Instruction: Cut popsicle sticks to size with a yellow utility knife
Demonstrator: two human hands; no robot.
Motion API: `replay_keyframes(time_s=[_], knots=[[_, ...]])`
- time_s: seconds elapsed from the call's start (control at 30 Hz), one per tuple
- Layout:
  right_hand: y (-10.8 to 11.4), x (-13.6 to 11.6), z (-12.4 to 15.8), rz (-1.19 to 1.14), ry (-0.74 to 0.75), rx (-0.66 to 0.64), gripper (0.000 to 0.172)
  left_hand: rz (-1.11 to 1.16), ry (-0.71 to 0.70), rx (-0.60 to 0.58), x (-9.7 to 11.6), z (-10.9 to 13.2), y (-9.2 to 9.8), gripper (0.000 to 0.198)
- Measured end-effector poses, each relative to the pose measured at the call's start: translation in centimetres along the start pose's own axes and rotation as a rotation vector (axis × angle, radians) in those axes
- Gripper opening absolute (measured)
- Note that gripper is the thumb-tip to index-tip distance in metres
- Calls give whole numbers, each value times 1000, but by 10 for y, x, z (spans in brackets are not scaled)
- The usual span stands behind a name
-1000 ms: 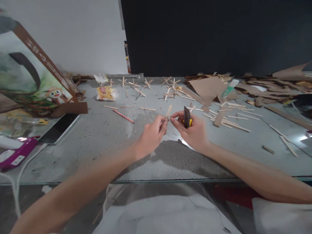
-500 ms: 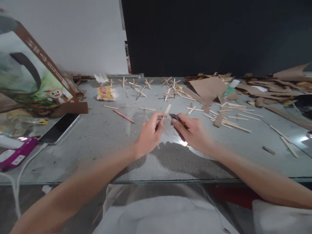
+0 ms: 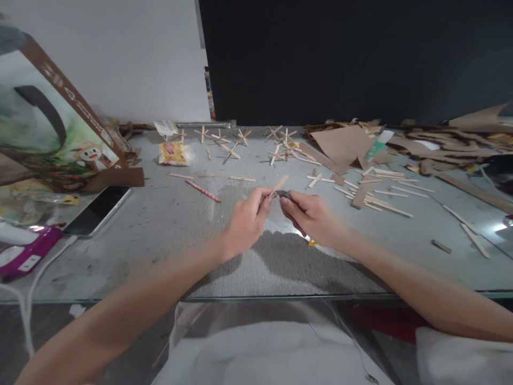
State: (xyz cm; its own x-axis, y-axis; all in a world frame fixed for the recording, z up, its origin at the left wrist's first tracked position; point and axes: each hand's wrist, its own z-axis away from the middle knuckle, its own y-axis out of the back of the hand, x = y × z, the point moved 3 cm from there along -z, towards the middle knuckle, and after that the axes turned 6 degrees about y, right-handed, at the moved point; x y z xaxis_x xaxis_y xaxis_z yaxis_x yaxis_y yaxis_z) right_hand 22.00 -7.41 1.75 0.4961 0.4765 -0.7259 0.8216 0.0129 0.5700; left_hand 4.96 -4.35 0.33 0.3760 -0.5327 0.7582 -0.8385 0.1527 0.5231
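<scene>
My left hand (image 3: pixel 249 218) is closed, pinching a wooden craft stick (image 3: pixel 280 183) that slants up and to the right from the fingertips. My right hand (image 3: pixel 310 211) is wrapped around a utility knife (image 3: pixel 284 194), mostly hidden by the fingers. Its dark front end points left and meets or nearly meets the stick near my left fingertips; exact contact is too small to tell. A bit of yellow shows below the right palm. Both hands are above the grey tabletop (image 3: pixel 160 262), close together. Beyond them stand several small stick crosses (image 3: pixel 243 137).
Loose craft sticks (image 3: pixel 387 206) and brown cardboard pieces (image 3: pixel 340 147) lie at right, with a glue tube (image 3: pixel 379 145). At left are a phone (image 3: pixel 100 210), a purple power strip (image 3: pixel 32 251) and a printed box (image 3: pixel 60 107). A red patterned strip (image 3: pixel 202 191) lies left of my hands.
The stick in my left hand has tilted further right and lower. My right hand has turned slightly, bringing the knife's front end closer to the stick.
</scene>
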Motion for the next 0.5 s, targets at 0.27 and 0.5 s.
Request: replay_keyframes(time_s=[0.27, 0.5], knots=[[1, 6, 0, -72, -20, -82, 52, 67, 6, -75, 0, 0, 0, 43], [6, 5, -2, -48, 17, -124, 52, 176, 28, -145, -3, -3, -3, 41]])
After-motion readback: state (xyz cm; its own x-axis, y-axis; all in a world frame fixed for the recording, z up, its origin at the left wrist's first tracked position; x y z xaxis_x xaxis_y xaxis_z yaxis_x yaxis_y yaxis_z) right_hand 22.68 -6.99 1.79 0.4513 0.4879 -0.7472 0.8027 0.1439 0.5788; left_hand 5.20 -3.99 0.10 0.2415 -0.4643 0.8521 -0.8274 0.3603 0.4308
